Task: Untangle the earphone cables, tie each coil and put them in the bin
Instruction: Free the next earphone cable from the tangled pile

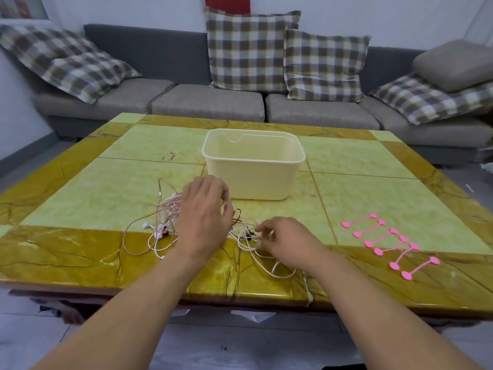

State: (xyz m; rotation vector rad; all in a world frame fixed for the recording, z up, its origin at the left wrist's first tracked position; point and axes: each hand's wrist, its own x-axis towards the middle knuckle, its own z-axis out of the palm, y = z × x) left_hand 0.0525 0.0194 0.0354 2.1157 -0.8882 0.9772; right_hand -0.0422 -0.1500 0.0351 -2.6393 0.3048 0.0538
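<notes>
A tangle of pink and white earphone cables [165,222] lies on the table near its front edge, in front of an empty cream plastic bin [253,180]. My left hand [205,217] hovers over the middle of the tangle with fingers curled down into the cables; what it holds is hidden under the palm. My right hand [288,239] is just right of the tangle and pinches a white cable at its fingertips. Loose loops of white cable [280,273] trail toward the table's front edge. Several pink cable ties [389,244] lie in a row at the right.
The green and yellow marble table [106,198] is wide, with bare surface left of the cables and behind the ties. A grey sofa [208,105] with checked cushions stands beyond the far edge.
</notes>
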